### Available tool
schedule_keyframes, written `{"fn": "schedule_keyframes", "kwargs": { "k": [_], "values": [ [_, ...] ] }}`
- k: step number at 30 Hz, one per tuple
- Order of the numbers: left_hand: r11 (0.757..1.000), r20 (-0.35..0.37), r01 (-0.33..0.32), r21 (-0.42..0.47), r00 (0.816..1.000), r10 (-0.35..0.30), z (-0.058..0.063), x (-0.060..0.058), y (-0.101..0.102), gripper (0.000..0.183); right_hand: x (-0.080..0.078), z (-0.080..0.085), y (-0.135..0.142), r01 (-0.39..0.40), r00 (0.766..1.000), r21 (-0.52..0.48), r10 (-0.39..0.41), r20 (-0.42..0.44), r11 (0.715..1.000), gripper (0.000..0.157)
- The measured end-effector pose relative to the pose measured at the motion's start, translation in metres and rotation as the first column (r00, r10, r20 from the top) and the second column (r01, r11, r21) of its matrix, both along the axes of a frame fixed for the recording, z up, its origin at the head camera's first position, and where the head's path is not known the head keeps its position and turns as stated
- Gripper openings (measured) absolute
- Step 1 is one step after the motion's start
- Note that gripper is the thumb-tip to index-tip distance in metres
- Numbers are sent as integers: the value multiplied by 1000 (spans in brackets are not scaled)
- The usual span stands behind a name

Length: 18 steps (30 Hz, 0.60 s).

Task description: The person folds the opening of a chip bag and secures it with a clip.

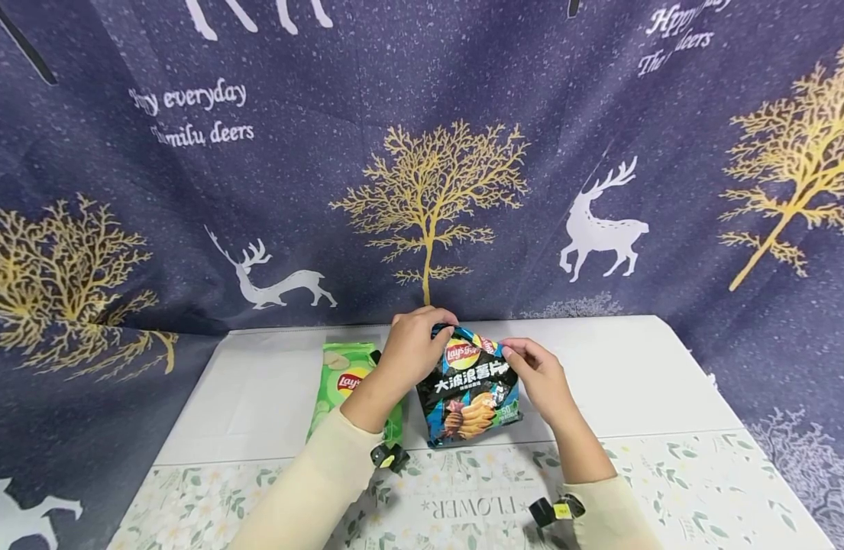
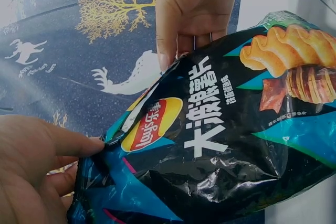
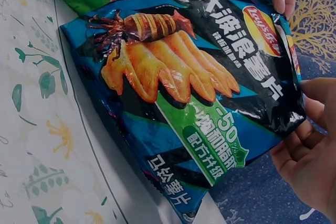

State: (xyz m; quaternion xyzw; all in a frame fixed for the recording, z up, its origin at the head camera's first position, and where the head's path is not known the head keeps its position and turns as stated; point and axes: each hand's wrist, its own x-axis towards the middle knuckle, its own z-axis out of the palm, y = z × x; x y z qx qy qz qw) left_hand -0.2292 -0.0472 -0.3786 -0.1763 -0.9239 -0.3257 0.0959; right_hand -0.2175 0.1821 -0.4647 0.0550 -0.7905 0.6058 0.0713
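Note:
Both hands hold a black and blue bag of potato chips by its top corners. My left hand pinches the upper left corner, thumb in front and fingers behind, as the left wrist view shows. At the upper right corner my right hand grips the edge between thumb and fingers. The bag's top edge is folded over, and its front, with a red and yellow logo and a picture of wavy chips, faces me. A green bag of chips lies to the left, partly hidden behind the left forearm.
The white table has a floral cover along its near part, with the word FLOWER printed on it. A dark blue cloth with trees and deer hangs behind the table. Small black wrist devices sit on both sleeves.

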Motion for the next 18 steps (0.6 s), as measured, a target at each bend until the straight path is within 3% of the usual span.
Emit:
{"fn": "schedule_keyframes", "kwargs": {
  "k": [18],
  "values": [
    [999,3,30,-29,1000,-30,3,-1,-1,18,-14,-1,15,27,999,-31,-28,-18,999,32]
  ]
}}
